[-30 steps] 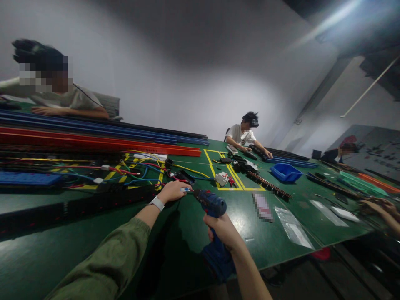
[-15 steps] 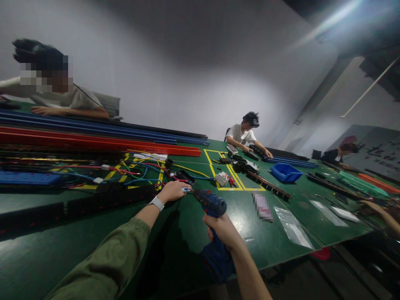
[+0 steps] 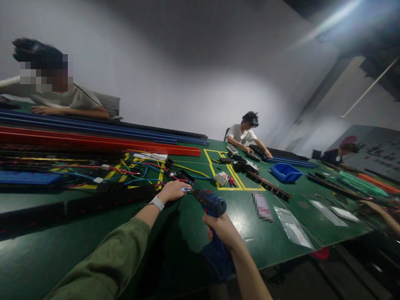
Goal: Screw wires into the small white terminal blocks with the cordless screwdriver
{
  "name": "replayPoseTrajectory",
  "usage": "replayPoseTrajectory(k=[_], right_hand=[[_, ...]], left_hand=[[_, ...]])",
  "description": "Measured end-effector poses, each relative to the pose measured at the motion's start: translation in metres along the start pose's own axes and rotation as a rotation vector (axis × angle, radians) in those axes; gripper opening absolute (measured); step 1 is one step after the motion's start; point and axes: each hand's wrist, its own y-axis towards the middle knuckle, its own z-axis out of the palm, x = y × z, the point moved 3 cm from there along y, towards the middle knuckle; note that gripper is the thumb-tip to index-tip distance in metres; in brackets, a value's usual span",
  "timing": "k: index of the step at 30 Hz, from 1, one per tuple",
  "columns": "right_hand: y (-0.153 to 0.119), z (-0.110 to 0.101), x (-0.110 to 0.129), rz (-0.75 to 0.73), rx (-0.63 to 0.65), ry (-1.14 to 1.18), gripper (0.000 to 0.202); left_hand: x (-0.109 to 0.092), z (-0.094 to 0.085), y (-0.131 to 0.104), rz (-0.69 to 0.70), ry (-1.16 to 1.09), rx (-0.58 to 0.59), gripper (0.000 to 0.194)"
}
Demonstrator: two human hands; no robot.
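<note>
My right hand (image 3: pixel 220 229) is wrapped round the handle of a blue power drill (image 3: pixel 214 203), whose front end points left toward my left hand. My left hand (image 3: pixel 173 191), with a grey watch at the wrist, is closed at the right end of a long black strip (image 3: pixel 109 201) with red spots. A small white and blue piece (image 3: pixel 185 189) shows at its fingertips; what else the fingers hold is hidden. Coloured wires (image 3: pixel 146 168) and a black open part (image 3: pixel 185 176) lie just beyond it. A white connector block (image 3: pixel 221 178) rests farther right.
Orange (image 3: pixel 100 143) and blue rails lie across the table behind the wires. A blue bin (image 3: pixel 285 172), plastic bags (image 3: pixel 293 227) and a copper-coloured strip (image 3: pixel 269 185) are on the right. Several people sit around the table; another person's arm reaches in at the right edge.
</note>
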Motion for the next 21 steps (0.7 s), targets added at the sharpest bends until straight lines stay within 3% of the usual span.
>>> replayPoseTrajectory(k=[21], right_hand=[[0.0004,0.0011,0.0024,-0.030,0.030,-0.005,0.011]], left_hand=[[-0.0002,-0.0003,0.0005,0.000,0.012,0.010,0.039]])
